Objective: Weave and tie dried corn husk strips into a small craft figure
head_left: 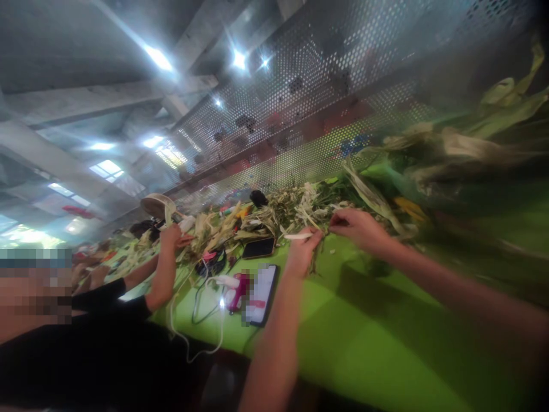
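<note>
My left hand (305, 252) is closed around a pale strip of dried corn husk (297, 236), whose end sticks out to the left. Thin strands hang below that fist. Just to its right, my right hand (355, 226) has its thumb and fingers pinched together. Whatever is between those fingertips is too small and blurred to make out. Both hands are held over the green tabletop (355, 332), in front of a heap of dry corn husks (309, 203). A phone with a lit screen (263, 294) lies beside my left forearm.
A dark phone (258, 248), a magenta power adapter (240, 293) and a white cable (172, 315) lie left of my arms. A co-worker's hands (171, 236) hold husk at the left. More husks (467, 143) pile up at right. Perforated metal panels (300, 97) stand behind.
</note>
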Demonstrator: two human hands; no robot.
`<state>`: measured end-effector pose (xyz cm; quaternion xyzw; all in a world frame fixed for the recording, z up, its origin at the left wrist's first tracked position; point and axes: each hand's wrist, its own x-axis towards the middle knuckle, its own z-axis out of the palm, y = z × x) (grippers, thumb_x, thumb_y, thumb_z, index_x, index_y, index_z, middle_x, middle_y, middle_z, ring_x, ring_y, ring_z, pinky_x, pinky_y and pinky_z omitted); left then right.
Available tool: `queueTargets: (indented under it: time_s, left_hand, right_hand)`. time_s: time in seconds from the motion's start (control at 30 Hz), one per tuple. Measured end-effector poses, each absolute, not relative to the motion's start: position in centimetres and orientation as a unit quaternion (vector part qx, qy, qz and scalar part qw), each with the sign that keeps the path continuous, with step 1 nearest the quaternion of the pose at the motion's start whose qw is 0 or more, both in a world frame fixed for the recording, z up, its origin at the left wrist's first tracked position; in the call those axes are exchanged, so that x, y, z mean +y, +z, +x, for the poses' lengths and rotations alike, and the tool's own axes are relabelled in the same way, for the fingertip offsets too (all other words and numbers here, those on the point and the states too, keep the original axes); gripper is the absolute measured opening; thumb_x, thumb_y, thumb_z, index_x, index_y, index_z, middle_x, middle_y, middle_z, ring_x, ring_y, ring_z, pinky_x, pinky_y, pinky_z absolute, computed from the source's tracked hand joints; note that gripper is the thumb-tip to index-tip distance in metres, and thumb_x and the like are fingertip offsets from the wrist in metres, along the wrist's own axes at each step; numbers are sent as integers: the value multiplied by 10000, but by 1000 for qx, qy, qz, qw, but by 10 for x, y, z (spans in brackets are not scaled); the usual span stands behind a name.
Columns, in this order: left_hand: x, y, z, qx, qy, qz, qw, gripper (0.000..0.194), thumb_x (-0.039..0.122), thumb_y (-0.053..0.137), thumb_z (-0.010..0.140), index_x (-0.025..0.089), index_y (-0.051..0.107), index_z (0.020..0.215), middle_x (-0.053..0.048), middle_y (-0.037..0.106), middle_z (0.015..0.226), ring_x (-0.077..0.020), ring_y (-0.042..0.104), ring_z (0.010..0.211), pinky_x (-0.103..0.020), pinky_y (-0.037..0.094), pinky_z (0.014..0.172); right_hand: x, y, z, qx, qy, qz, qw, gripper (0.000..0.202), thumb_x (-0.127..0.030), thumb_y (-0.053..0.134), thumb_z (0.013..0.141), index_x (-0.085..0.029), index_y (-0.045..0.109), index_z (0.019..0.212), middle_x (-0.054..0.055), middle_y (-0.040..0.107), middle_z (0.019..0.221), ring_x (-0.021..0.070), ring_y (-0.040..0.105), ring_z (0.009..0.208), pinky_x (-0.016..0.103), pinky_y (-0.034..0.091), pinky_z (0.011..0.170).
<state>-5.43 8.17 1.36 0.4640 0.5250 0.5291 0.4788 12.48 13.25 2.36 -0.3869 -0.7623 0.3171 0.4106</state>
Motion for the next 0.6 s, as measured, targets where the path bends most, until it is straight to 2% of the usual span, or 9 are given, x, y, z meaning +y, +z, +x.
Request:
queueTargets:
  time_s: [0.07, 0.13, 0.23, 0.4, 0.53, 0.6]
  left_hand:
    - [82, 12, -53, 515, 538, 454, 490, 311, 415, 791, 687, 166, 627, 775, 23, 585, 668, -117, 535, 672, -248, 424, 690]
    - [82, 11, -50, 498, 556, 440, 500, 309, 409, 791, 685, 161, 633, 783, 26, 590, 671, -109, 532, 665, -245, 420, 693]
    - [83, 11, -47, 474, 586, 420, 505, 295, 391, 779, 699, 161, 657, 838, 21, 626, 723, -104, 548, 675, -245, 426, 698]
    - [84, 13, -48, 456, 629, 380, 503, 300, 370, 792, 678, 162, 661, 850, 7, 663, 773, -115, 587, 703, -261, 445, 720]
    - [85, 14, -48, 447, 661, 349, 492, 280, 339, 799, 665, 158, 655, 824, 17, 652, 750, -98, 576, 667, -248, 441, 700]
    - [85, 15, -48, 449, 663, 341, 493, 273, 334, 798, 665, 160, 647, 812, 23, 641, 732, -98, 573, 660, -249, 444, 698]
  right_hand:
    - [133, 22, 127, -772, 272, -391, 421, 79, -282, 636, 800, -220, 655, 755, 31, 679, 747, 201, 605, 722, 299, 422, 657]
    - [132, 22, 130, -773, 194, -399, 453, 86, -285, 648, 807, -223, 676, 860, 66, 698, 895, 243, 621, 868, 338, 449, 762]
    - [129, 24, 131, -733, 91, -440, 511, 284, -310, 686, 784, -223, 644, 1051, 122, 643, 1152, 318, 561, 1100, 437, 430, 918]
    - [116, 23, 120, -725, 112, -464, 497, 187, -336, 681, 788, -204, 613, 902, 114, 632, 997, 310, 589, 985, 446, 468, 844]
    - [110, 22, 115, -729, 85, -444, 514, 259, -351, 700, 781, -212, 654, 995, 144, 597, 1210, 326, 562, 1134, 456, 452, 910]
    - [108, 21, 114, -745, 122, -434, 492, 218, -373, 680, 806, -217, 677, 958, 121, 650, 1148, 306, 600, 1078, 428, 464, 879]
